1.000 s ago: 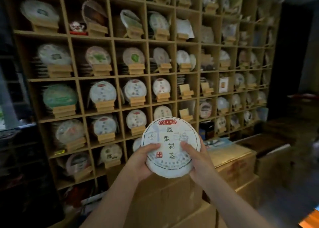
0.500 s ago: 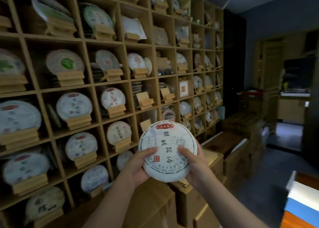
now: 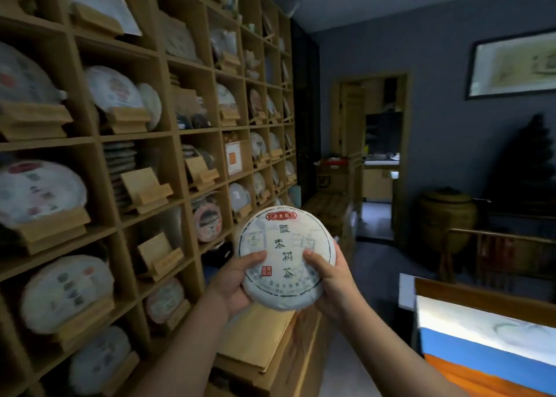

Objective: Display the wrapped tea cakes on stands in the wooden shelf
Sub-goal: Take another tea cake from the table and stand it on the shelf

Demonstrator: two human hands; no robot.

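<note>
A person is holding a wrapped tea cake (image 3: 287, 257) up in front of the wooden shelf (image 3: 177, 132).

The round white cake is facing the camera, printed side out, clear of the shelf and above stacked cardboard boxes (image 3: 264, 345). The left hand (image 3: 233, 282) is gripping its lower left edge, thumb across the face; the right hand (image 3: 329, 279) is clasping the lower right the same way. Empty wooden stands (image 3: 144, 190) are sitting in nearby compartments, beside other displayed cakes (image 3: 64, 291).
</note>
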